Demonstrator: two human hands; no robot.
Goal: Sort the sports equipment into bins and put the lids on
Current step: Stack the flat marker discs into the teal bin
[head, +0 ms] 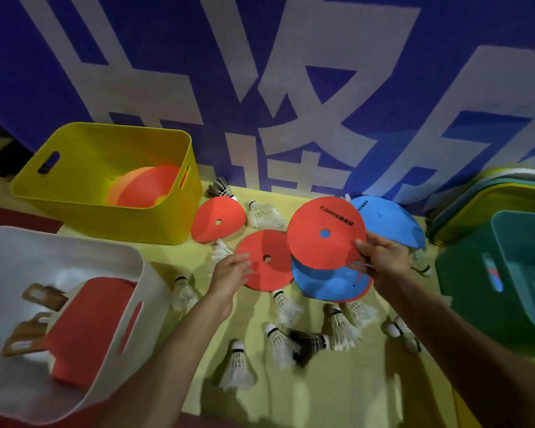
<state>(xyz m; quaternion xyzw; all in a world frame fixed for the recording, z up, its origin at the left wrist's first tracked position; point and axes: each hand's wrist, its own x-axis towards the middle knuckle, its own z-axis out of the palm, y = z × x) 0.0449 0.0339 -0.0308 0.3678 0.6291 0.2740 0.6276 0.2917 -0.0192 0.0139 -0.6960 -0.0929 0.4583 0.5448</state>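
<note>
My right hand [380, 257] pinches the edge of a red disc [325, 233] with black print, lifted and tilted above a blue disc [325, 287]. My left hand [232, 270] reaches with relaxed fingers to the rim of a flat red disc [267, 261] on the yellow floor. Another red disc [217, 219] lies by the yellow bin [105, 217], which holds orange and red discs. A further blue disc [389, 220] lies behind. Several white shuttlecocks [238, 369] are scattered in front, one dark shuttlecock [309, 344] among them.
A white bin [142, 273] at the left holds red paddles with wooden handles. A green bin [464, 273] with a teal one nested inside stands at the right. Stacked lids [476, 196] rest behind it. A blue banner wall with large white characters closes the back.
</note>
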